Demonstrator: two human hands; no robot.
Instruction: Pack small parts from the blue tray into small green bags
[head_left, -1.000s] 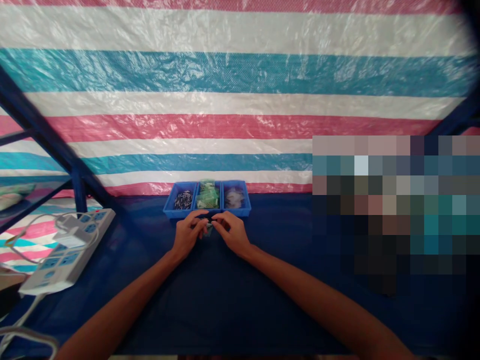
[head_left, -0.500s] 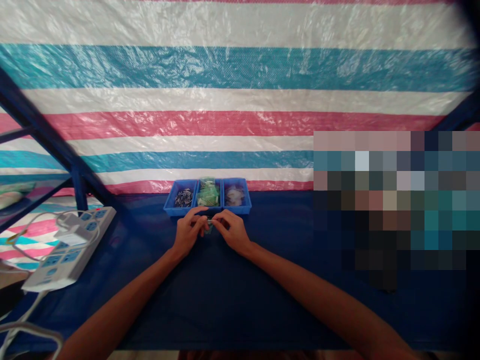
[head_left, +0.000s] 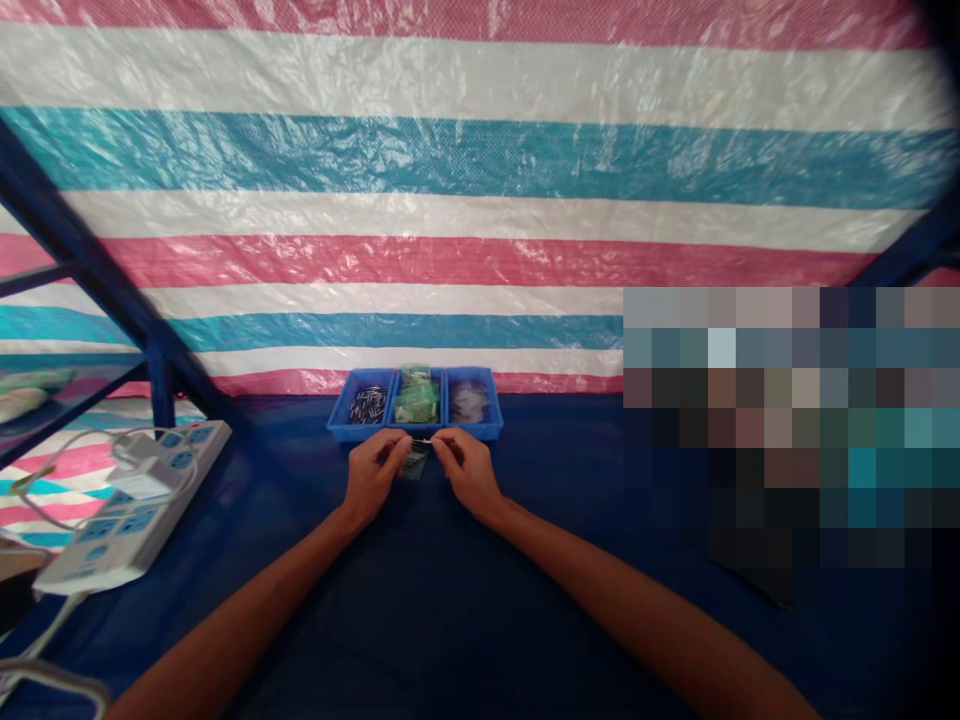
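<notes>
While the left hand (head_left: 370, 476) pinches a small clear packet (head_left: 415, 464), the right hand (head_left: 472, 474) closes its fingertips on a thin pale piece (head_left: 424, 441) by the packet's top, above the table (head_left: 420, 610); the facing pinches probably steady such small things. Exact finger contact is too small to tell. Just beyond, a blue tray (head_left: 358, 435) presumably keeps dark slender pieces (head_left: 367, 405), green packets (head_left: 418, 400) and whitish pieces (head_left: 471, 403) separate and reachable.

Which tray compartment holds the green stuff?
The middle compartment, with green material; the left compartment holds dark slender pieces, the right compartment pale translucent pieces.
</notes>
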